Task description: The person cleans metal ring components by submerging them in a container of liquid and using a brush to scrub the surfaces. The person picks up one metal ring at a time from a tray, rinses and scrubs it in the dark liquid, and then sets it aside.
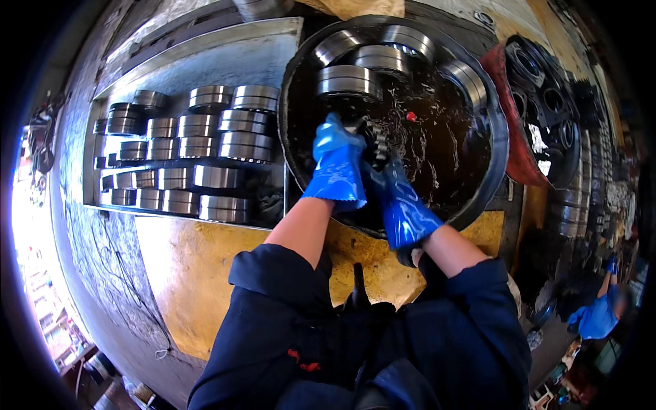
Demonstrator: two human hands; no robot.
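Observation:
Both my hands wear glossy blue rubber gloves over a round black tub (502, 147) of dark brown liquid. Between them is a dark, oily bearing part (377, 142) with a row of rollers or teeth along its edge. My left hand (336, 154) has its fingers closed on the part's left side. From below and to the right, my right hand (396, 195) grips it, its fingers partly hidden. Just beyond the left hand sits a shiny steel bearing ring (348, 82). Several more rings, including a tilted one (466, 83), stand in the tub along its far side.
Left of the tub, a shallow metal tray (290, 51) holds several rows of stacked steel bearing rings (246, 147). A small red object (411, 117) floats in the liquid. To the right stands a red-sided container (506, 102) of dark metal parts. Another person in blue (596, 318) is at the far right.

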